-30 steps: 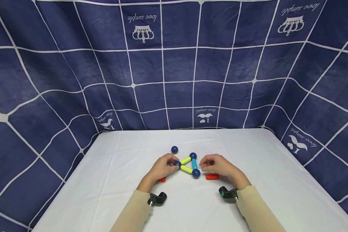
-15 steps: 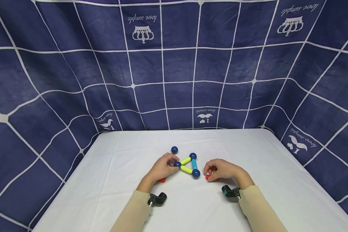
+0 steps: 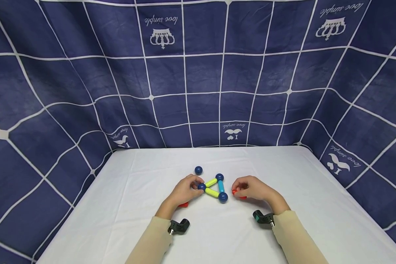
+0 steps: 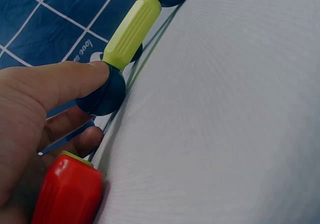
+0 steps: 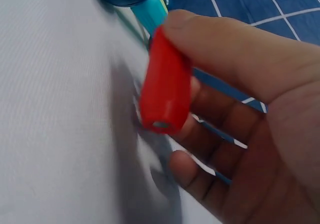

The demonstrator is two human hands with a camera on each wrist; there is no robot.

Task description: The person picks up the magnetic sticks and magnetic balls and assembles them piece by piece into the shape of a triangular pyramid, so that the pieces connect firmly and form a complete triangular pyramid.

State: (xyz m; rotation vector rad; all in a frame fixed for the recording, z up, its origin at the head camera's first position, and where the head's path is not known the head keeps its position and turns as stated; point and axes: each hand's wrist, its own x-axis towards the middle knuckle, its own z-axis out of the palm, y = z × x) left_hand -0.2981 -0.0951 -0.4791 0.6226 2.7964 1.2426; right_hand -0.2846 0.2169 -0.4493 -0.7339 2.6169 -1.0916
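Observation:
A flat triangle of rods and balls lies on the white table: two yellow-green rods (image 3: pixel 212 192), one light blue rod (image 3: pixel 221 186), and a dark blue ball at each corner. My left hand (image 3: pixel 184 190) pinches the left corner ball (image 4: pixel 107 95) between thumb and fingers. In my right hand (image 3: pixel 253 189), thumb and fingertips grip a red rod (image 5: pixel 166 86), just right of the triangle; its end with a small metal spot faces the right wrist camera. Another red rod (image 4: pixel 70 191) lies under my left hand, partly hidden by it in the head view.
One loose dark blue ball (image 3: pixel 198 170) rests behind the left hand. The white-covered table (image 3: pixel 217 234) ends at a blue checked curtain (image 3: pixel 204 73) behind and at both sides. Each wrist wears a black camera mount (image 3: pixel 263 217).
My right hand has come down onto the red rod at the right, gripped it and brought it slightly up and toward the triangle. The left hand stays on the corner ball.

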